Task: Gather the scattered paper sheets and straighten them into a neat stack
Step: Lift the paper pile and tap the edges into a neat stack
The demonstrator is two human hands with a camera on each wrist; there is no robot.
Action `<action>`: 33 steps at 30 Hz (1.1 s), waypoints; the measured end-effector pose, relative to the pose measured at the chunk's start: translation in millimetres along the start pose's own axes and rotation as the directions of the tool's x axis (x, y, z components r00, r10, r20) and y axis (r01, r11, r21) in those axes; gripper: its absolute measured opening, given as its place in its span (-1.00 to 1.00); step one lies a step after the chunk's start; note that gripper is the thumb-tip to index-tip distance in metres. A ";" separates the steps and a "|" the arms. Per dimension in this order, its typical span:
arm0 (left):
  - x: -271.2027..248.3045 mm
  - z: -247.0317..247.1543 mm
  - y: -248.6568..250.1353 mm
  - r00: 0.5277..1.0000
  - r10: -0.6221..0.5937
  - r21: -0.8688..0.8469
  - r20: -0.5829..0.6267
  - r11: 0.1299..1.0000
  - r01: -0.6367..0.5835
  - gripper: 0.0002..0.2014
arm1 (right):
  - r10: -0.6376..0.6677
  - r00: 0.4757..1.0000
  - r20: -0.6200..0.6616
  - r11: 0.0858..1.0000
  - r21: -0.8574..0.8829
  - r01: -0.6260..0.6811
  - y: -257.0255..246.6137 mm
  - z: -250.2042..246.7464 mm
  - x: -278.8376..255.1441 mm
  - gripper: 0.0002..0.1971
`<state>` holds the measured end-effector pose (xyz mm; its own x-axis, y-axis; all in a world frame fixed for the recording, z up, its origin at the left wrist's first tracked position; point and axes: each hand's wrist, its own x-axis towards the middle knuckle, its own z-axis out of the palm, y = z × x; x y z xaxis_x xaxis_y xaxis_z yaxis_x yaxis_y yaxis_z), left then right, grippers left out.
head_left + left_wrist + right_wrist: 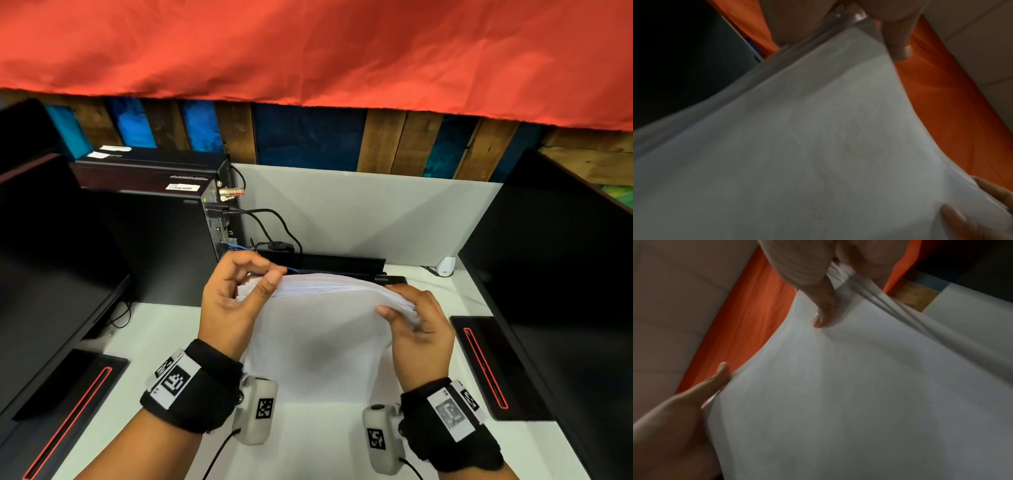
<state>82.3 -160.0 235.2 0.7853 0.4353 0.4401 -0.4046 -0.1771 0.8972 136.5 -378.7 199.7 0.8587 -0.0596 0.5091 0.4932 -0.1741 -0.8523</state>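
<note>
A stack of white paper sheets [318,335] stands on its lower edge on the white desk [164,342], bowed, with its top edges fanned unevenly. My left hand [270,277] pinches the top left corner between thumb and fingers. My right hand [397,308] grips the top right corner, thumb on the near face and fingers behind. In the left wrist view the sheets [818,146] fill the frame, with my left fingers [897,40] at the top corner. The right wrist view shows my right thumb [824,309] pressed on the paper [859,394].
A black computer tower [164,205] with cables [270,222] stands at the back left. Dark monitors flank the desk at left [44,274] and right [565,274], their bases [496,366] on the desk. A white partition [376,212] closes the back; red cloth [308,51] hangs above.
</note>
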 end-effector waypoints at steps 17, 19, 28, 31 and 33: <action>-11.4 -8.0 -54.8 0.889 -0.438 -0.181 0.131 0.871 0.456 -0.36 | 0.490 0.823 0.288 0.757 0.328 -0.565 11.0 5.6 3.1 -0.53; -5.8 -8.9 -49.0 0.908 -0.397 -0.179 0.136 0.891 0.417 -0.40 | 0.446 0.848 0.286 0.787 0.326 -0.523 5.9 5.5 9.3 -0.46; -7.1 -7.4 -51.4 0.894 -0.401 -0.190 0.198 0.879 0.437 -0.28 | 0.409 0.867 0.285 0.824 0.294 -0.485 1.0 7.9 5.4 -0.47; -1.4 -11.7 -50.0 0.897 -0.388 -0.179 0.214 0.887 0.426 -0.29 | 0.362 0.911 0.197 0.846 0.342 -0.410 1.6 2.3 9.4 -0.41; 0.2 -15.7 -51.9 0.888 -0.406 -0.176 0.215 0.879 0.444 -0.20 | 0.362 0.922 0.138 0.848 0.362 -0.387 5.4 1.6 8.1 -0.37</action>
<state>96.1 -136.8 188.2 0.9626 0.2687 0.0347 -0.0890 0.1927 0.9772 146.4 -378.6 199.0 0.9894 0.0171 0.1441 0.1363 0.2310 -0.9634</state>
